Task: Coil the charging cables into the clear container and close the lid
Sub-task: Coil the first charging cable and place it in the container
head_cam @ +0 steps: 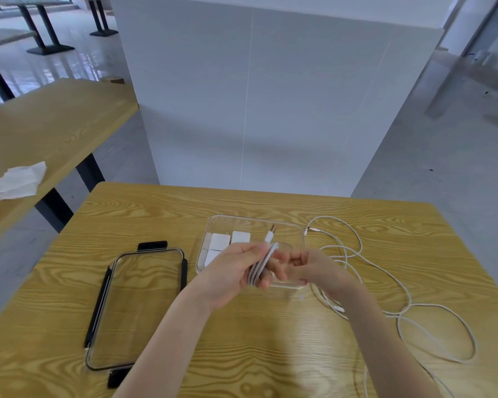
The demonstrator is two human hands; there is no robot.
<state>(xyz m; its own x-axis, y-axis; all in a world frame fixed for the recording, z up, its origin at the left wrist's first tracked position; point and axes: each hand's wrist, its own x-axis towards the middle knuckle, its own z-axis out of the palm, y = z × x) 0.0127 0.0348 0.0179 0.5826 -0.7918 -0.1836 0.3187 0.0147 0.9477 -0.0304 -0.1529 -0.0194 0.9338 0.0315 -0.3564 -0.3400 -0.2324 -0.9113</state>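
The left hand clasps a folded cable bundle over the clear container at mid-desk, the right hand's fingers curl at its loops; best keep loops even, then lay them beside the white adapters.

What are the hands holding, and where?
The left hand grips a folded white cable bundle round its middle. The right hand touches it; its grip is unclear.

Both forearms and hands are bare, without sleeves.
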